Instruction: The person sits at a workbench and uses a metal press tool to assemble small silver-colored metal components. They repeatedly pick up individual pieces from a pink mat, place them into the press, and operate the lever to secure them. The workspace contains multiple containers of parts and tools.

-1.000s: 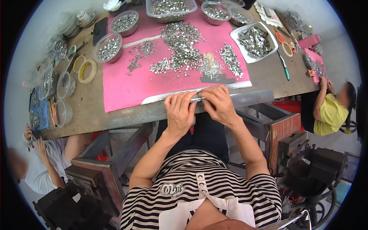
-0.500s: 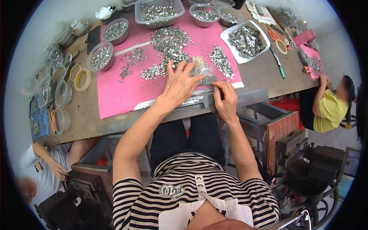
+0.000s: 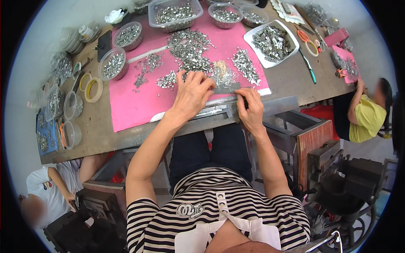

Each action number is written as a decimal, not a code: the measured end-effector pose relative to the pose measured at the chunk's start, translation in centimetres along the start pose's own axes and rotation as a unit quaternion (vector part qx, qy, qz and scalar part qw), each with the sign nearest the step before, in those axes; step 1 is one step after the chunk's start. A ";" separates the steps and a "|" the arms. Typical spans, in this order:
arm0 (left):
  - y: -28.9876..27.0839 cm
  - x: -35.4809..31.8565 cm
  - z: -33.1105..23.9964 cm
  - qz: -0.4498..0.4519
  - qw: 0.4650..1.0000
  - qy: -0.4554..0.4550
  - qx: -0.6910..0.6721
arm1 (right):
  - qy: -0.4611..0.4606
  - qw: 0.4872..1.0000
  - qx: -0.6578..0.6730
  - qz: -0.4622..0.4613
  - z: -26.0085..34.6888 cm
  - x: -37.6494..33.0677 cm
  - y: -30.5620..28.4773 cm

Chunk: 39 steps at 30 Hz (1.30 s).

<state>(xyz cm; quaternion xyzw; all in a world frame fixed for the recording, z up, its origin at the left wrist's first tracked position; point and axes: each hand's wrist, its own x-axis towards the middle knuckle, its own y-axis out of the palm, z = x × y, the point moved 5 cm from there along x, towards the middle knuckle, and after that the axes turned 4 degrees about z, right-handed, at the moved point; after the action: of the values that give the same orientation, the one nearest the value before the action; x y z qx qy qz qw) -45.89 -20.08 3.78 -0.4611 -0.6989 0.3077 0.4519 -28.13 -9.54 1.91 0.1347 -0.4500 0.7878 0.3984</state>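
The left hand (image 3: 192,95) has reached farther up the pink mat (image 3: 130,99), fingers spread over loose metal clips (image 3: 190,48) as if gathering them; the right hand (image 3: 252,107) pinches a metal strip (image 3: 228,89) at the mat's near edge, seemingly steadying it.

Striped black-white tee (image 3: 219,211) (short-sleeved)

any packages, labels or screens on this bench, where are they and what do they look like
Dark phone: flat black rectangle, screen blank, far left of the pink mat.
Blue printed packet: flat, at the bench's left end.
Patterned sheet: pale, scalloped edge, far right corner.
No signs.
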 end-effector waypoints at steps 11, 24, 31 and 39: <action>1.5 4.0 -0.7 0.105 0.985 0.104 0.084 | 0.011 1.000 0.004 0.003 0.0 -0.1 0.0; -0.7 -1.7 0.1 -0.039 0.978 -0.061 -0.193 | -0.063 0.991 -0.020 0.118 0.6 3.4 2.1; -1.8 -4.4 -0.1 -0.097 0.962 -0.135 -0.216 | -0.076 0.982 -0.081 0.151 0.9 4.2 3.2; -0.8 -5.6 -0.9 -0.090 0.948 -0.145 -0.268 | -0.028 0.983 -0.007 0.180 1.1 4.0 3.2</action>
<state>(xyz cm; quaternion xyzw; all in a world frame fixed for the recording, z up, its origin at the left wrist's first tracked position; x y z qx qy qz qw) -44.41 -25.51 2.88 -0.4505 -0.8523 0.1310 0.2312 -33.31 -9.30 2.92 0.0707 -0.4830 0.8395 0.2388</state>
